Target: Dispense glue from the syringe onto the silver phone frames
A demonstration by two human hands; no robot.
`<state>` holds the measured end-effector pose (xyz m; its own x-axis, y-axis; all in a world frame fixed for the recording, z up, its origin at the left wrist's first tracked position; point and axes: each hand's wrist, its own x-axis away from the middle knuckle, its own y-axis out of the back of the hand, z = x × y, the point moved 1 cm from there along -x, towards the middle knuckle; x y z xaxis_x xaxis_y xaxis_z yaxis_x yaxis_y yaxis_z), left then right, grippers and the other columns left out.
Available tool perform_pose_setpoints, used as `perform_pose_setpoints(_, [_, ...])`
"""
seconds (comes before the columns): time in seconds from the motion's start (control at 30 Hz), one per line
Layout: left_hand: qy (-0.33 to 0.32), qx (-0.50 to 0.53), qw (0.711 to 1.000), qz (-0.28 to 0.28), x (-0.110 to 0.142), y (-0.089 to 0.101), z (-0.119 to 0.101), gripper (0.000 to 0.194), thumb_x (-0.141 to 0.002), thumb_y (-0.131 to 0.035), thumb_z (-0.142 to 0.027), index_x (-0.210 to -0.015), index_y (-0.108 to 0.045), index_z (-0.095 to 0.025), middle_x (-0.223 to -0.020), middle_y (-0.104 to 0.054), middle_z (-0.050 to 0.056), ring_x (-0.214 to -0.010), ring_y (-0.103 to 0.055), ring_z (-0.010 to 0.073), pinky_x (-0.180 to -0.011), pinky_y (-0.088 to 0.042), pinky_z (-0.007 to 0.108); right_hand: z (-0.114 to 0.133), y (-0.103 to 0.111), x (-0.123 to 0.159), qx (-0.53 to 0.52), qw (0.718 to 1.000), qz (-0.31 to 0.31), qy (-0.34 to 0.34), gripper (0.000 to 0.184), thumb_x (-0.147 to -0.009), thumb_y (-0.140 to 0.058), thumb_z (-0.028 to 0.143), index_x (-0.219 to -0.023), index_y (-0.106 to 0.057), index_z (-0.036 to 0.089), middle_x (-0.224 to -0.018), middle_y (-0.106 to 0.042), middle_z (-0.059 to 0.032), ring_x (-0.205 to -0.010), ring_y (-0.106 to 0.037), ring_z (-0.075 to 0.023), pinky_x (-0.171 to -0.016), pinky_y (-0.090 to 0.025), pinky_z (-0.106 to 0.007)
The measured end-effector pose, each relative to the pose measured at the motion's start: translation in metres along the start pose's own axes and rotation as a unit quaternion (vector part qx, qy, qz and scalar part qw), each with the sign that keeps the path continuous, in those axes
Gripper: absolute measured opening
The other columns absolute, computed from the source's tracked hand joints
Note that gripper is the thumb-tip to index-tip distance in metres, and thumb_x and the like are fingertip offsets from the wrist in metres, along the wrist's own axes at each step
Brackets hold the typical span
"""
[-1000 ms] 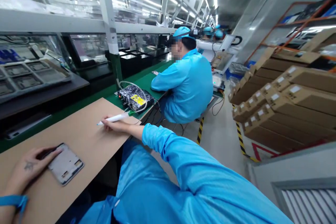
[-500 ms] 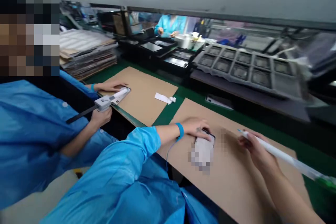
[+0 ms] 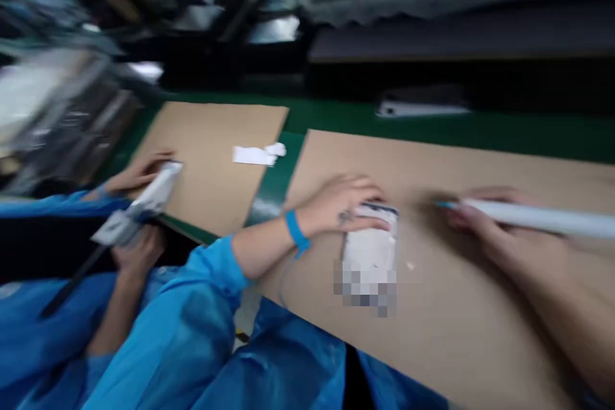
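My left hand (image 3: 343, 208) lies over the upper end of a flat phone (image 3: 369, 246), its thumb across the pale face and its fingers along the top edge. The phone rests on a brown cardboard sheet (image 3: 446, 346), and its lower end is masked. A blue band is round my left wrist. To the right, my right hand (image 3: 494, 224) is closed round a long white pen-like tool (image 3: 542, 214) with a thin blue tip. That tip points left, above the cardboard and apart from the phone. The tool's far end runs out of view.
A small pale scrap (image 3: 410, 265) lies beside the phone. Behind is another phone-like piece (image 3: 423, 107) on the green mat (image 3: 528, 134). At left, a co-worker's hands (image 3: 139, 250) hold a grey-white tool over another cardboard sheet (image 3: 206, 134), near a white strip (image 3: 252, 155).
The view has turned downward and to the right, with blur. My left hand keeps its hold on the phone, and the white tool stays in my right hand.
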<state>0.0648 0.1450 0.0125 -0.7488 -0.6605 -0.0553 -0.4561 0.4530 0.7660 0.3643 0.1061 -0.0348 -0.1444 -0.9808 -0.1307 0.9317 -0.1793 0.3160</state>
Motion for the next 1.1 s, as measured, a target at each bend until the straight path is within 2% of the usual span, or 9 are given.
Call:
perform_pose_setpoints(0.03, [-0.009,0.003,1.000,-0.021,-0.001,0.003,0.002,0.059,-0.098,-0.078,-0.073,-0.125,-0.081,-0.021,-0.126,-0.078,0.015,-0.123,-0.071,0.0344,-0.114,-0.055,0.053,0.007,-0.001,-0.001,0.013,1.000,-0.004,0.008,0.036,-0.073,-0.102,0.062,-0.089,-0.086,0.034,-0.073,-0.079,-0.0148,-0.062,-0.077,-0.0328,-0.053,-0.058,-0.047])
perform_pose_setpoints(0.1, [-0.020,0.004,0.999,-0.038,-0.005,0.008,0.012,0.064,-0.099,-0.073,-0.078,-0.125,-0.080,-0.021,-0.123,-0.077,0.013,-0.119,-0.070,0.0319,-0.111,-0.054,0.051,0.019,-0.007,-0.008,0.050,0.996,-0.006,0.068,0.038,-0.082,-0.095,0.059,-0.106,-0.088,0.030,-0.097,-0.086,-0.0150,-0.086,-0.084,-0.0331,-0.075,-0.068,-0.048])
perform_pose_setpoints(0.13, [-0.035,0.006,0.998,-0.047,-0.007,0.008,0.017,0.064,-0.100,-0.071,-0.079,-0.121,-0.080,-0.020,-0.118,-0.077,0.011,-0.114,-0.070,0.0300,-0.107,-0.055,0.048,0.023,-0.010,-0.011,0.062,0.994,0.021,0.086,0.038,-0.088,-0.092,0.055,-0.114,-0.087,0.028,-0.107,-0.087,-0.0136,-0.097,-0.085,-0.0318,-0.086,-0.069,-0.048])
perform_pose_setpoints(0.23, [-0.046,0.000,0.998,-0.050,-0.010,0.006,0.021,0.062,-0.101,-0.069,-0.078,-0.121,-0.081,-0.021,-0.114,-0.075,0.010,-0.110,-0.069,0.0283,-0.104,-0.054,0.046,0.028,-0.013,-0.013,0.027,0.994,0.054,0.091,0.039,-0.095,-0.088,0.052,-0.125,-0.082,0.026,-0.106,-0.086,-0.0093,-0.085,-0.083,-0.0246,-0.080,-0.069,-0.040])
perform_pose_setpoints(0.37, [-0.047,-0.010,0.997,-0.063,-0.011,0.003,0.015,0.061,-0.100,-0.071,-0.078,-0.120,-0.081,-0.021,-0.115,-0.076,0.010,-0.110,-0.068,0.0289,-0.105,-0.053,0.047,0.034,-0.010,0.001,-0.039,0.995,0.076,0.045,0.043,-0.099,-0.080,0.066,-0.124,-0.083,0.031,-0.082,-0.081,-0.0024,-0.065,-0.076,-0.0212,-0.063,-0.065,-0.037])
perform_pose_setpoints(0.53, [-0.048,-0.023,0.996,-0.072,-0.013,-0.001,0.016,0.057,-0.100,-0.074,-0.073,-0.117,-0.081,-0.019,-0.114,-0.076,0.010,-0.108,-0.069,0.0294,-0.101,-0.054,0.046,0.047,-0.019,0.016,-0.017,0.986,0.164,0.031,0.046,-0.095,-0.083,0.070,-0.118,-0.084,0.030,-0.082,-0.081,-0.0041,-0.067,-0.075,-0.0225,-0.064,-0.064,-0.038])
perform_pose_setpoints(0.67, [-0.041,-0.043,0.996,-0.073,-0.015,-0.002,0.015,0.047,-0.101,-0.076,-0.066,-0.112,-0.081,-0.020,-0.110,-0.076,0.009,-0.107,-0.069,0.0303,-0.097,-0.054,0.046,0.048,-0.028,0.018,-0.034,0.990,0.133,0.028,0.047,-0.088,-0.092,0.068,-0.110,-0.077,0.029,-0.075,-0.077,0.0003,-0.059,-0.069,-0.0185,-0.055,-0.057,-0.032])
perform_pose_setpoints(0.8, [-0.032,-0.052,0.996,-0.066,-0.016,-0.003,0.014,0.040,-0.099,-0.080,-0.059,-0.111,-0.080,-0.021,-0.110,-0.076,0.008,-0.107,-0.070,0.0304,-0.095,-0.054,0.046,0.045,-0.031,0.017,-0.015,0.995,0.088,0.046,0.036,-0.090,-0.093,0.061,-0.095,-0.075,0.030,-0.085,-0.081,-0.0023,-0.066,-0.074,-0.0192,-0.055,-0.058,-0.032])
perform_pose_setpoints(1.1, [-0.010,-0.041,0.998,-0.047,-0.017,-0.001,0.012,0.041,-0.100,-0.076,-0.063,-0.109,-0.079,-0.023,-0.111,-0.076,0.009,-0.109,-0.072,0.0324,-0.098,-0.055,0.048,0.052,-0.036,0.014,-0.007,0.993,0.109,0.040,0.039,-0.089,-0.093,0.062,-0.100,-0.076,0.029,-0.094,-0.083,-0.0029,-0.075,-0.078,-0.0204,-0.065,-0.065,-0.034])
